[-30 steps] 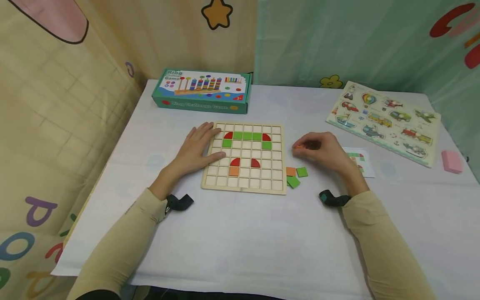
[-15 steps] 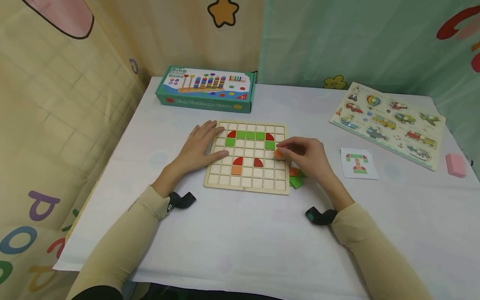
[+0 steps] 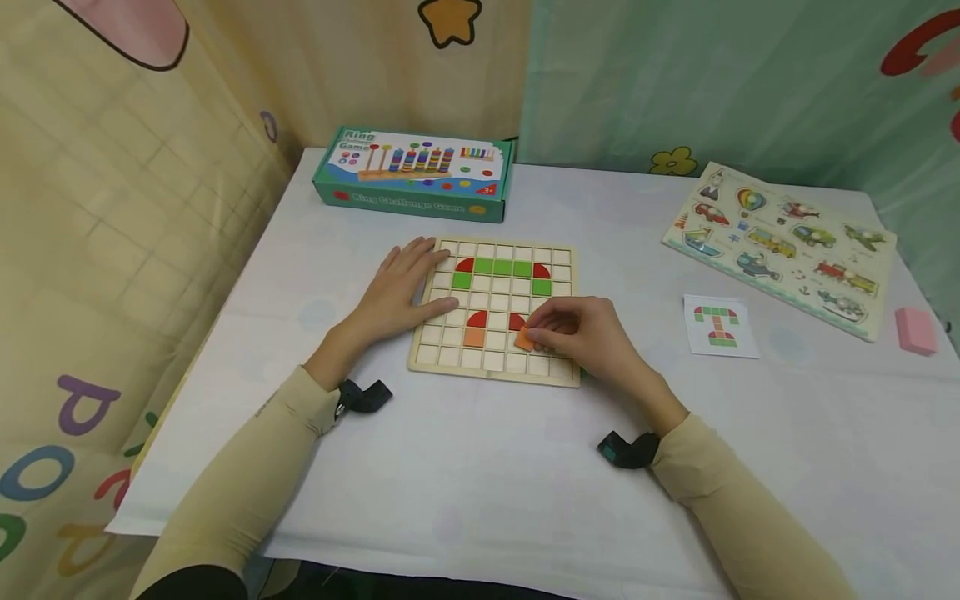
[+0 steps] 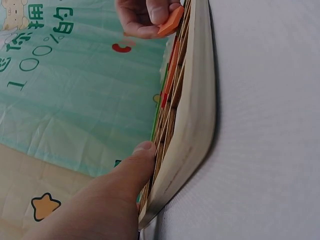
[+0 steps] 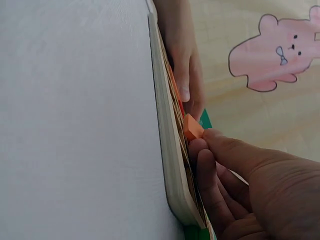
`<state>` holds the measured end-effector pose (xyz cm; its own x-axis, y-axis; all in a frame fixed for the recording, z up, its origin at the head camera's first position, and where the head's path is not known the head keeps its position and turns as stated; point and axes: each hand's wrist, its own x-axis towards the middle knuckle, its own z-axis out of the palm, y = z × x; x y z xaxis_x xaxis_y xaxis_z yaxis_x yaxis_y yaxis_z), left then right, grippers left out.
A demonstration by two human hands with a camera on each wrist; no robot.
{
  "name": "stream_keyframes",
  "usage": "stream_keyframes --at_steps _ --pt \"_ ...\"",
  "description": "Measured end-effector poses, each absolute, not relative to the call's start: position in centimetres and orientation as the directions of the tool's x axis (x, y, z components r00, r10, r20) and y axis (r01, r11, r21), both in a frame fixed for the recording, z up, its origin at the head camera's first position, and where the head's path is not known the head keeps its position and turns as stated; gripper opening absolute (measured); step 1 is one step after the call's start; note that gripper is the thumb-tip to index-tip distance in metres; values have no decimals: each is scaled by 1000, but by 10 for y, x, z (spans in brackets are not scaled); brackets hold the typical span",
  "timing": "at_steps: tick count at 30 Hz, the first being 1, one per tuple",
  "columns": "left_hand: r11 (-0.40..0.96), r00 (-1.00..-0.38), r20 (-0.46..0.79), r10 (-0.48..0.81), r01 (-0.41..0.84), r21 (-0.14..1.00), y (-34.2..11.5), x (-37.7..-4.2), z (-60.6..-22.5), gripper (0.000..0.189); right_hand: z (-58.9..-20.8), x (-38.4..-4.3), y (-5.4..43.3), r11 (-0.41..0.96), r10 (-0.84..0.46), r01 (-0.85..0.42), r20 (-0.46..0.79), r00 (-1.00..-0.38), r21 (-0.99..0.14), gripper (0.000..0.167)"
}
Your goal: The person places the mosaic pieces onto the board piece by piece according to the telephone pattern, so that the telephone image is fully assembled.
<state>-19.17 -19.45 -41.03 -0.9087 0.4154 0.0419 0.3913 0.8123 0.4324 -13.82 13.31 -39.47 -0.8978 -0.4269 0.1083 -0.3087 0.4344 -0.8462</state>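
Note:
A wooden grid board (image 3: 450, 372) lies on the white table with red, green and orange tiles set in some of its cells. My left hand (image 3: 395, 287) rests flat along the board's left side, fingers straight and thumb over the edge cells. My right hand (image 3: 581, 329) pinches an orange square tile (image 3: 524, 339) between thumb and fingertips. That tile is tilted, close over the cell just below the right-hand lower red quarter-round tile (image 3: 517, 321). Level with it on the left, another orange tile (image 3: 473, 337) sits in its cell. The right hand hides the board's lower right part.
A pattern card (image 3: 721, 327) lies to the right of the board. Behind stand a green Ring Game box (image 3: 408, 202) and, at the right, a vehicle picture puzzle (image 3: 780, 242). A pink block (image 3: 916, 331) sits near the right edge. Loose green tiles (image 5: 196, 233) lie beside the board.
My right hand has carried the orange tile leftward from beside the board to over its lower middle cells. The pattern card is now uncovered. My left hand stays on the board.

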Motion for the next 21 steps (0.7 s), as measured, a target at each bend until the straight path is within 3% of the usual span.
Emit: stream_keyframes --at_steps 5,11,17,21 --pt "814 -909 40 416 391 430 -193 -192 -410 83 -398 -135 129 424 -445 -375 171 -879 -825 17" --pt "816 -909 40 414 391 425 -193 -193 -410 83 -401 -135 126 416 -541 -524 262 -800 -743 24" --pt "817 -909 30 415 387 427 -194 -193 -409 83 -399 -132 124 458 -574 -601 299 -763 -655 15" --pt "815 -910 31 414 386 431 -193 -193 -409 84 -399 -132 125 440 -558 -600 320 -765 -668 11"
